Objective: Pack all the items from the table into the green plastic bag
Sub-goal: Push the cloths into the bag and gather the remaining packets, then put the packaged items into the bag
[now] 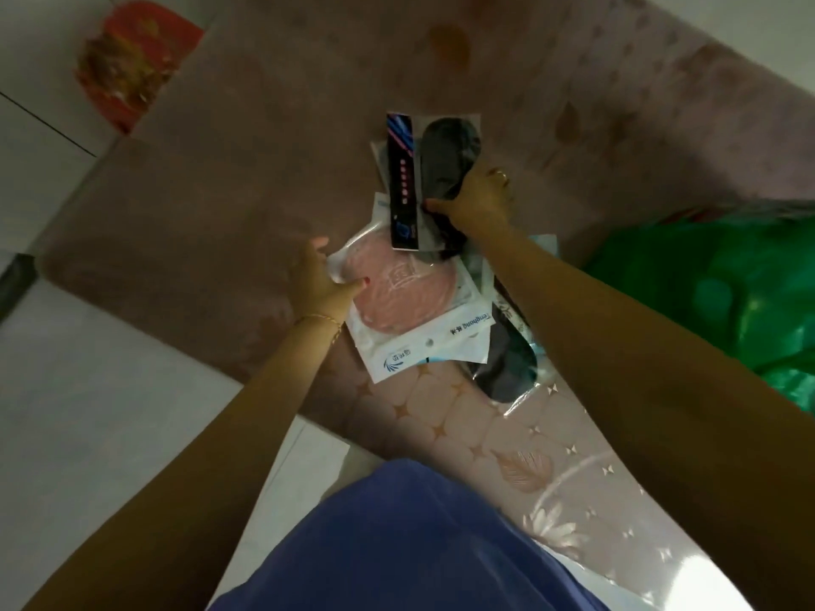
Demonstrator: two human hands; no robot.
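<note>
Several packaged items lie in a loose pile on the table [220, 191]. My left hand [319, 282] pinches the left edge of a clear-and-white packet with a pink pad [401, 297] inside, thumb on top. My right hand [474, 202] grips a packet with a black pad [447, 152] and a dark printed card [403, 178], further back in the pile. Another dark packet [507, 368] lies under my right forearm. The green plastic bag [714, 297] sits at the table's right side, close to my right arm.
A pink patterned cloth under clear plastic covers the table. A red and gold bag [128, 63] stands on the pale tiled floor [66, 412] at the far left. My blue garment [397, 544] fills the bottom of the view.
</note>
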